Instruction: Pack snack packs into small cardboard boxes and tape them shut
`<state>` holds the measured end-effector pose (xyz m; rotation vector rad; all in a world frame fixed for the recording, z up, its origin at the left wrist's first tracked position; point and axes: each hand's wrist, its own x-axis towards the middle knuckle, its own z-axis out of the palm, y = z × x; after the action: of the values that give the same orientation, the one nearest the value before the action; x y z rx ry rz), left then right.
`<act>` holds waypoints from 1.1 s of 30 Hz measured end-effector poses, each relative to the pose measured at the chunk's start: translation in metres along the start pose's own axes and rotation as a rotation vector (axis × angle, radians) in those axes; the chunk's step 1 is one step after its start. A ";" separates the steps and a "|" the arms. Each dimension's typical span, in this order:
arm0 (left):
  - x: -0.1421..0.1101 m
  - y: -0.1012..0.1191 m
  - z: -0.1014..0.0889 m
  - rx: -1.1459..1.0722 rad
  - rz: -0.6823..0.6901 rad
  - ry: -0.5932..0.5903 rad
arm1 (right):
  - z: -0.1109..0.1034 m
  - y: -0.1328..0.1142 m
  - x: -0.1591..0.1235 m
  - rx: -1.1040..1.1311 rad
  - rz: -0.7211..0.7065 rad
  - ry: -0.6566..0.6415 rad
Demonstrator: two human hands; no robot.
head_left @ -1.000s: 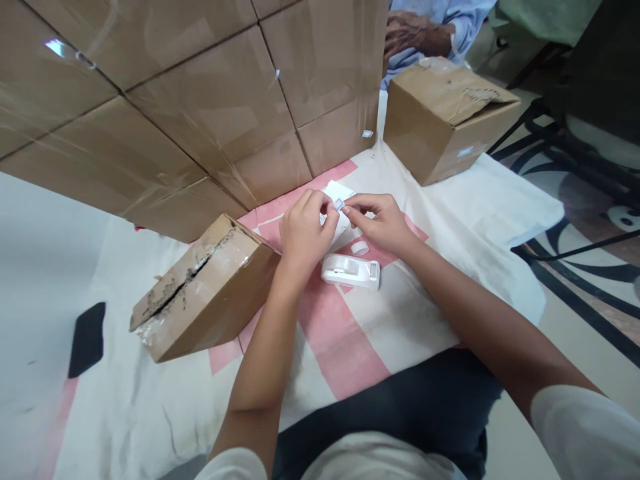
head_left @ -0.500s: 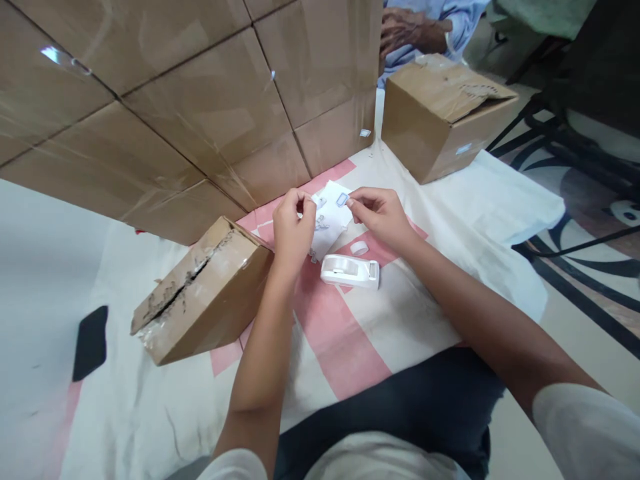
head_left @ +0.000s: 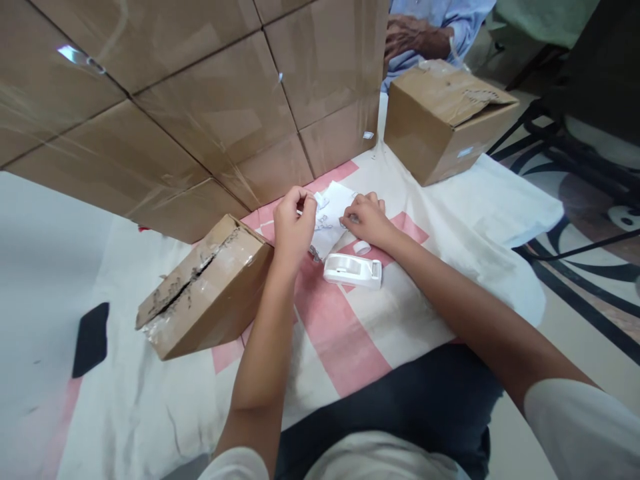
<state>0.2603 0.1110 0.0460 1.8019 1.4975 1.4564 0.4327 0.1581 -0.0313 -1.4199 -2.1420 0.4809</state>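
My left hand (head_left: 296, 217) is closed in a pinch above the left edge of a white sheet of paper (head_left: 340, 195). A small white piece (head_left: 321, 199) shows beside its fingertips; whether they grip it I cannot tell. My right hand (head_left: 367, 217) rests low over the sheet's right side, fingers curled down and pressed together, hiding whatever is under them. Several small blue-marked labels (head_left: 324, 223) lie on the paper. Just below stand a white label or tape dispenser (head_left: 353, 271) and a small white ring (head_left: 361, 248).
A worn cardboard box (head_left: 205, 287) lies to the left, and a stack of taped cartons (head_left: 210, 100) rises in front. Another box (head_left: 450, 120) stands at the right rear, near another person's hands (head_left: 413, 37). A dark flat object (head_left: 91, 340) is at far left.
My right hand has turned downward and moved slightly left onto the paper. The small blue-bordered label it pinched is now hidden or out of its fingertips. My left hand stays pinched in place.
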 end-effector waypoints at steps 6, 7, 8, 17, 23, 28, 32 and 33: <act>0.000 0.004 -0.003 0.081 0.020 -0.046 | -0.003 -0.004 0.000 -0.201 0.006 0.029; 0.000 0.005 -0.003 0.097 0.023 -0.051 | -0.003 -0.005 0.000 -0.220 0.015 0.035; 0.000 0.006 -0.003 0.109 0.026 -0.054 | -0.004 -0.005 -0.001 -0.237 0.025 0.039; -0.002 0.006 0.000 0.114 0.029 -0.080 | -0.012 0.006 0.003 -0.187 0.138 0.132; -0.002 0.004 0.000 0.099 0.029 -0.084 | -0.025 0.011 0.010 0.138 0.055 0.246; -0.002 0.004 0.000 0.104 0.033 -0.174 | -0.042 -0.012 -0.005 0.582 -0.197 0.126; -0.004 0.003 0.003 0.114 0.061 -0.282 | -0.043 -0.028 -0.017 0.674 -0.283 0.049; -0.004 0.004 0.004 0.124 0.063 -0.293 | -0.042 -0.029 -0.018 0.677 -0.270 0.082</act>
<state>0.2659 0.1071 0.0458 2.0495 1.4185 1.0876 0.4423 0.1306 0.0147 -0.7495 -1.8081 0.9108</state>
